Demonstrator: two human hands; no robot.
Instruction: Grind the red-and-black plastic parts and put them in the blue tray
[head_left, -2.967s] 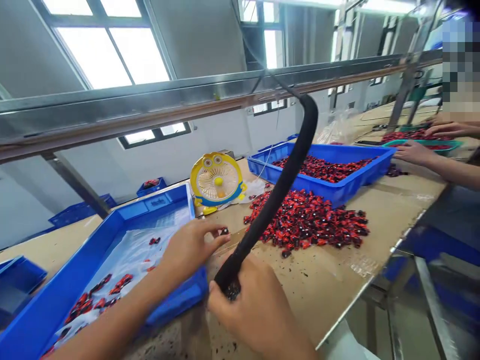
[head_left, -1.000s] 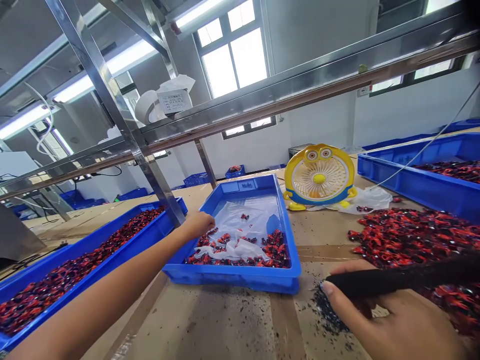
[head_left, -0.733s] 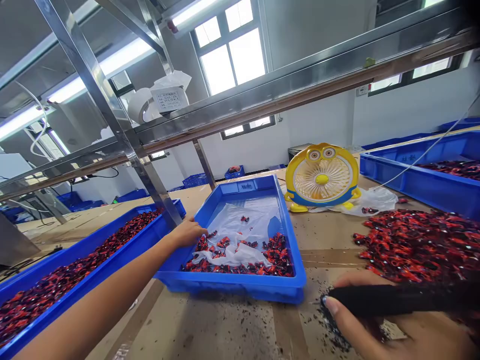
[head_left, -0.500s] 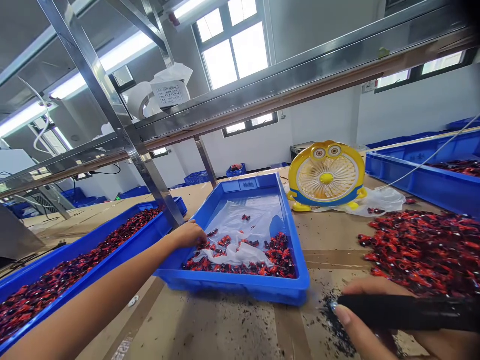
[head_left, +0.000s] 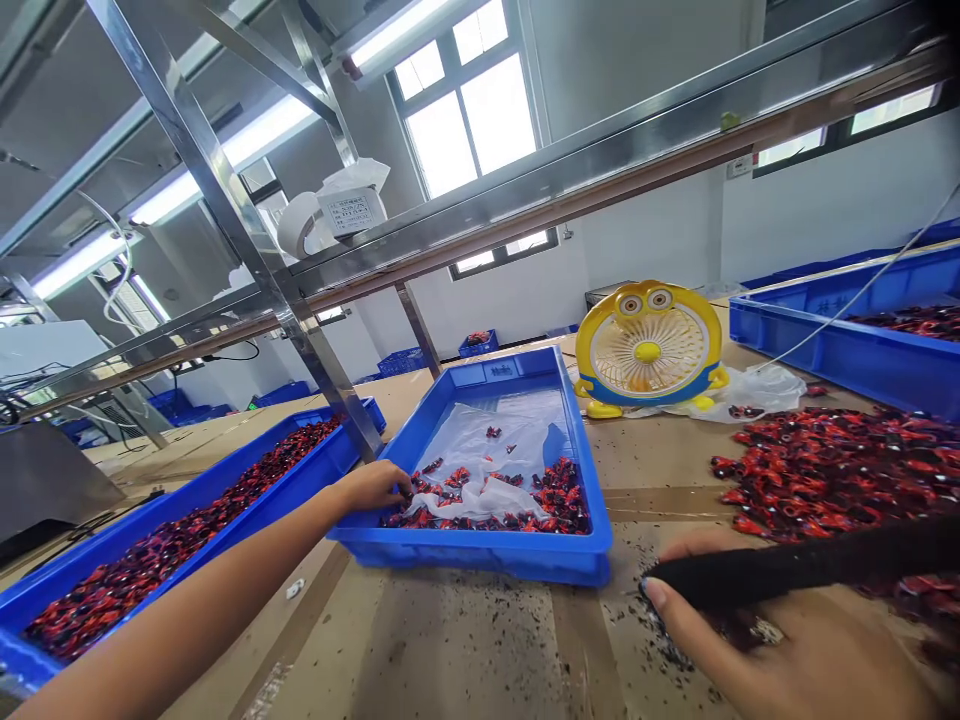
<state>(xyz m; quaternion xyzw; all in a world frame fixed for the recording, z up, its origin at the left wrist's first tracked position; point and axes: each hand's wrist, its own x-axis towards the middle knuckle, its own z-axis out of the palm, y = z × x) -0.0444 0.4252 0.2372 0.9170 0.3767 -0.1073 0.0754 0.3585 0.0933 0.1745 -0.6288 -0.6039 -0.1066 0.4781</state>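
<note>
My left hand [head_left: 375, 485] reaches over the left side of a blue tray [head_left: 480, 555]. Its fingers are curled down beside small red-and-black parts [head_left: 559, 495]; whatever they hold is hidden. White plastic film [head_left: 487, 497] lies crumpled among the parts in the tray. At the lower right, my right hand [head_left: 795, 650] is closed around a long black tool [head_left: 795, 570] whose exact kind I cannot tell, with its small tip between thumb and finger. Black shavings [head_left: 664, 640] lie on the table beneath the tip, and a heap of red-and-black parts [head_left: 847, 470] spreads behind this hand.
A yellow cartoon-faced fan [head_left: 646, 350] stands behind the tray. Another blue tray [head_left: 285, 515] full of parts is at the left, and one more blue tray [head_left: 840, 335] stands back right. A metal shelf frame [head_left: 322, 380] crosses above the cardboard-covered table [head_left: 450, 650].
The view has shifted slightly. My right hand and the black tool sit a little further left and higher. My left hand stays at the tray's left side, its fingers still curled.
</note>
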